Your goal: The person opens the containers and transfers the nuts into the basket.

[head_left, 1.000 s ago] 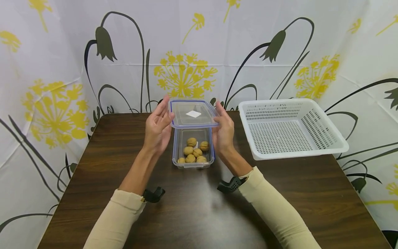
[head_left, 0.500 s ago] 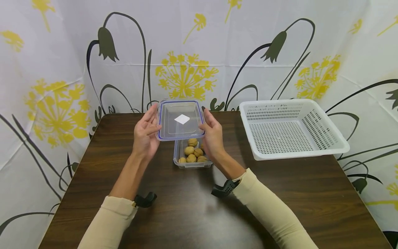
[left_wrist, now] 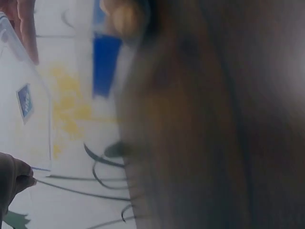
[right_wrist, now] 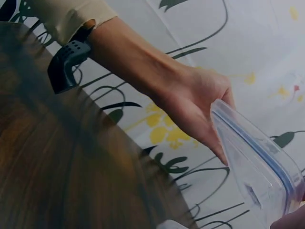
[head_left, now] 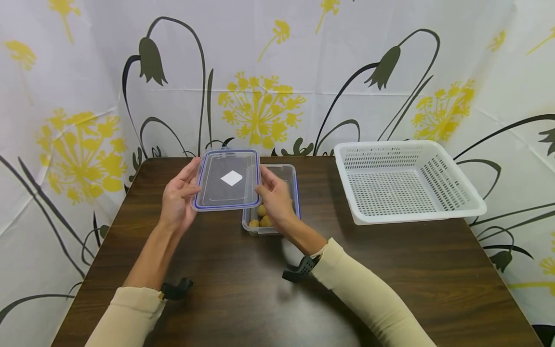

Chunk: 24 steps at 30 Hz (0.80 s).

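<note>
A clear plastic lid [head_left: 214, 193] with a blue seal and a white diamond sticker is held up above the table, tilted toward the head camera. My left hand [head_left: 178, 200] grips its left edge, thumb on top. On the opposite edge, my right hand [head_left: 277, 200] pinches the lid between thumb and fingers. Below and behind the right hand stands an uncovered clear food container [head_left: 286, 173] with a blue-edged rim. Several walnuts [head_left: 265, 221] lie inside it, partly hidden by that hand. The right wrist view shows the lid [right_wrist: 248, 162] side-on.
To the right, a white perforated plastic basket [head_left: 416, 215] stands near the back of the dark wooden table [head_left: 243, 299]. A white curtain [head_left: 277, 43] printed with flowers hangs behind and at both sides.
Both hands have carried the lid left and toward the person, off its earlier place above the container's far end. The lid's top now faces the head camera more. Container and basket stay put.
</note>
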Available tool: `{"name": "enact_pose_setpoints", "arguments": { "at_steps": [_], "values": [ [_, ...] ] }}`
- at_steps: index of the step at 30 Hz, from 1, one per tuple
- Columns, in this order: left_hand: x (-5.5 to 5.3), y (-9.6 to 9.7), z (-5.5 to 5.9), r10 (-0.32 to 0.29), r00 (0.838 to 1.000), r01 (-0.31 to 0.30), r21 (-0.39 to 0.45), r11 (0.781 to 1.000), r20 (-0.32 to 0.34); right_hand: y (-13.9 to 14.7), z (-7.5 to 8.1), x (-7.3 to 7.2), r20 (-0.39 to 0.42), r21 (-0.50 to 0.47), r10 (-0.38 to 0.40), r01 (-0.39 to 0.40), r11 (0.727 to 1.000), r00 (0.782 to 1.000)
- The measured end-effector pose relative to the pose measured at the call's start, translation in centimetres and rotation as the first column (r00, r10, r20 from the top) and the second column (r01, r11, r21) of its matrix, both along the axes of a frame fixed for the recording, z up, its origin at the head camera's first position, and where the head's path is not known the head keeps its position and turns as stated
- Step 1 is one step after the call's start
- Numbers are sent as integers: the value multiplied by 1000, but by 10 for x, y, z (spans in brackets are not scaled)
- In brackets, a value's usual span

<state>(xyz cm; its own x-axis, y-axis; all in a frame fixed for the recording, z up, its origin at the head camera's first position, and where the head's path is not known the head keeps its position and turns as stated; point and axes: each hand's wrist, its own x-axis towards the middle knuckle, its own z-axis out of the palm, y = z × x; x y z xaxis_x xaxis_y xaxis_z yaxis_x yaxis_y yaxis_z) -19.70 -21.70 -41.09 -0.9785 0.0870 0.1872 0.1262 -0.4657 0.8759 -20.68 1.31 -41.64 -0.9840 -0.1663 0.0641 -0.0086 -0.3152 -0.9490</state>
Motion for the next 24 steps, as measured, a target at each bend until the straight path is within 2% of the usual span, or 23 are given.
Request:
{"name": "enact_pose_setpoints", "arguments": {
  "at_steps": [7,16,20,24],
  "values": [
    [5,-26,-8,12,1000,-10,-90,996,20,-20,-13,8,-46,48,41,-39,998,998],
    [5,-65,-21,-56,996,68,-199,978,63,-51,-26,15,-35,-17,95,-96,995,995],
    [6,-81,-27,-89,993,105,-233,967,74,-61,-29,20,-15,8,112,-111,994,994],
    [8,-94,-31,-94,990,118,-266,957,101,-71,-30,25,-4,56,129,-129,990,992]
  ]
}}
